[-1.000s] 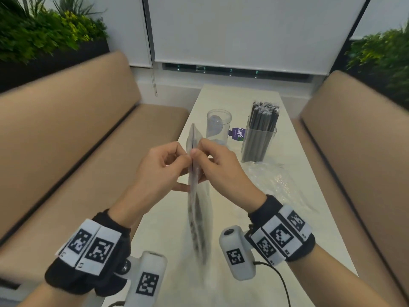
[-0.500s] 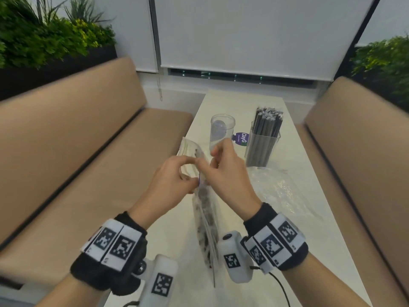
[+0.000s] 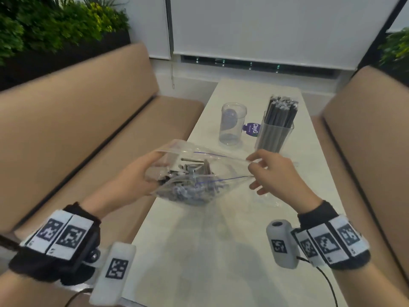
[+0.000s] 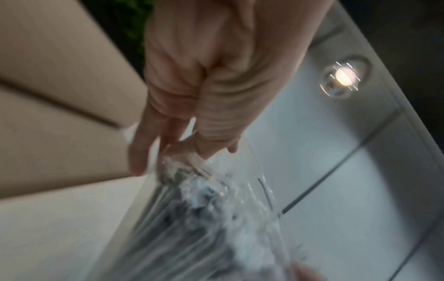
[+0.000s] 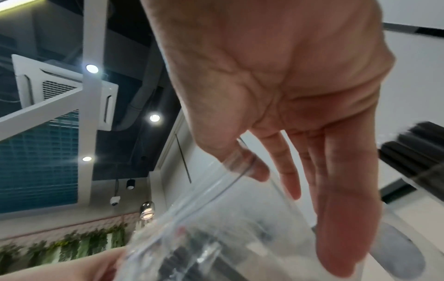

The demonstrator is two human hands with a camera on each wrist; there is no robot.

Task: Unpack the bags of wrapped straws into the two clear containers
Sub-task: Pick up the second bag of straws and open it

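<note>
While the bag (image 3: 194,173) hangs open above the near part of the surface (image 3: 199,251), both hands keep its mouth spread. The left hand (image 3: 135,178) pinches the left edge of the mouth between thumb and fingers; the left wrist view shows the fingers curled on the film. The right hand (image 3: 274,173) pinches the right corner of the zip strip with thumb and forefinger, and its other fingers are stretched out loose, as the right wrist view shows. So each grip is narrow and holds only the thin plastic.

Inside the bag lie the straws (image 3: 190,180), dark in their wrappers, many together, with their ends toward the camera. Farther on the surface stands the round cup (image 3: 232,122), which looks empty, and just right of it the square cup (image 3: 274,136), already packed with upright straws. A crumpled empty bag (image 3: 272,200) lies under the right hand.

I judge the bag to be very light, soft and slippery; it has no shape of its own and will collapse if one edge is released. The straws are light and rather stiff, but loose, so they can slide out and scatter. It seems best to keep one hand on the mouth edge and to take the straws as a bundle near the middle, then bring them upright to the round cup.
</note>
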